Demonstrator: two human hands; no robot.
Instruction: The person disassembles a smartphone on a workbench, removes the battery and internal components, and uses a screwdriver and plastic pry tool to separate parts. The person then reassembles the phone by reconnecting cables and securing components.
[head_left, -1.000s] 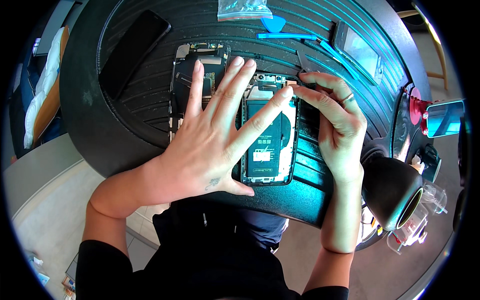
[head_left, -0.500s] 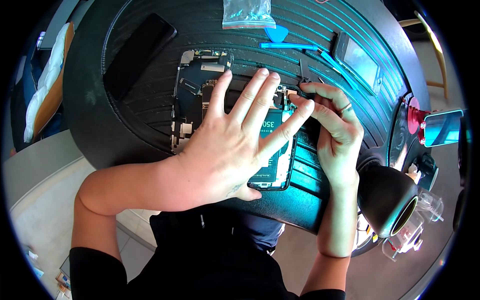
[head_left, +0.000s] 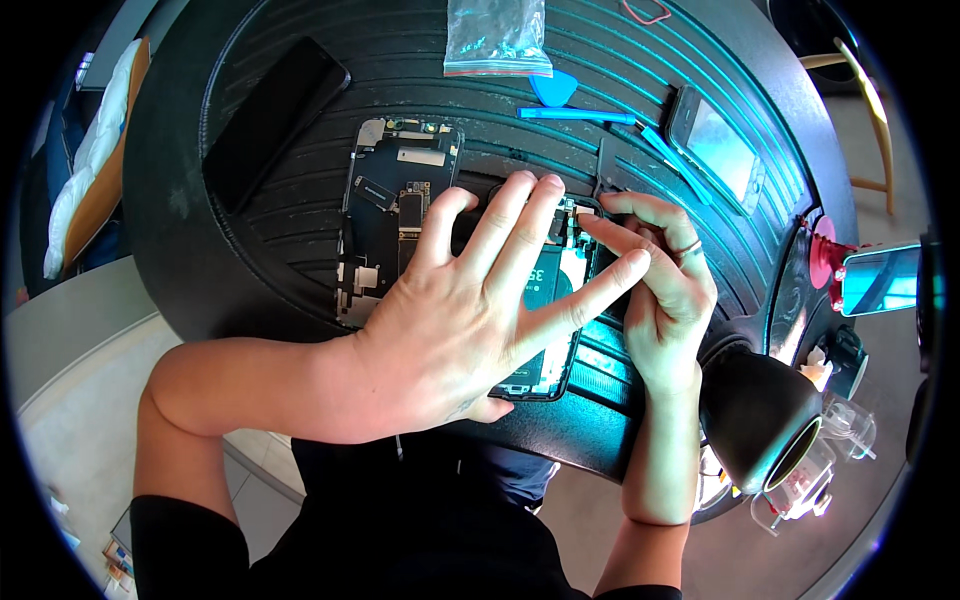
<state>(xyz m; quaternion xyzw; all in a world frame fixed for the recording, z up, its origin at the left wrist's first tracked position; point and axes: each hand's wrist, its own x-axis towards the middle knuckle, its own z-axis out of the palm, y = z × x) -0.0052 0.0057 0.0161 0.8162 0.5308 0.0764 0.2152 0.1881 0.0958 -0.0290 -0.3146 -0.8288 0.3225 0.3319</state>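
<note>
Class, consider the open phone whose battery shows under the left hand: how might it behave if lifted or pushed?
The open phone is probably stiff, given its straight, frame-like rim. Its insides look fragile, since the battery and small parts are exposed. Being flat, it would likely slide rather than roll, though the ridged table might catch it.

The left hand (head_left: 445,310) hides much of the opened phone (head_left: 553,370), its battery (head_left: 541,284) included. Whether the right hand (head_left: 665,285) pinches anything at the phone's upper corner is too small to tell. The clear bag (head_left: 495,38) (contents indistinct) runs past the upper edge.
</note>
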